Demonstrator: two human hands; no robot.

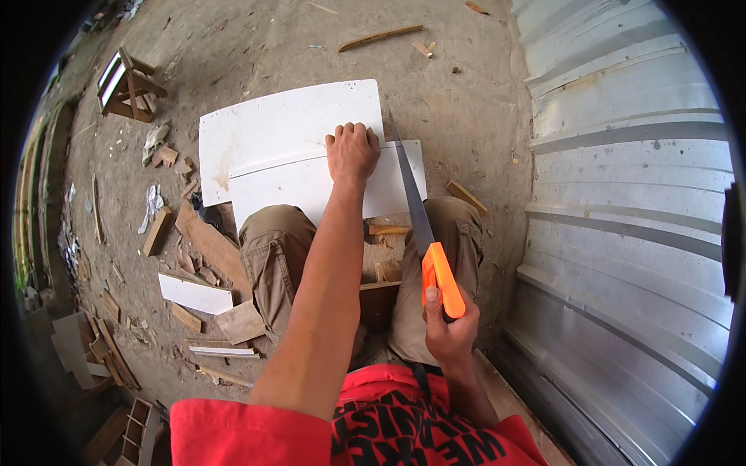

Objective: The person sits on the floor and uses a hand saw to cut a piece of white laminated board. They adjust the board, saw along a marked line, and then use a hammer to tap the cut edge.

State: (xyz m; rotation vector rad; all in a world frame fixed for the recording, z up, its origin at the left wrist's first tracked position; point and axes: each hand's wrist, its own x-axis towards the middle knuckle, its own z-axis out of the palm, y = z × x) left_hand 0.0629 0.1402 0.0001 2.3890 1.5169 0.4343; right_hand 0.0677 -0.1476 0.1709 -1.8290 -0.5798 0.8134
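Note:
My left hand is closed, its curled fingers pressed down on two white boards where they overlap. The far white board is the larger one. The near white board lies partly across it, close to my knees. In my right hand is a handsaw, held by its orange handle with the thumb on top. Its long dark blade points away from me, passing above the near board's right part, and its tip is just right of the far board's edge. My right fingertips are partly hidden.
A corrugated metal wall runs along the right. Wood offcuts and a white strip litter the ground at left. A small wooden stool stands far left. One long wood piece lies ahead, and a wooden frame lower left.

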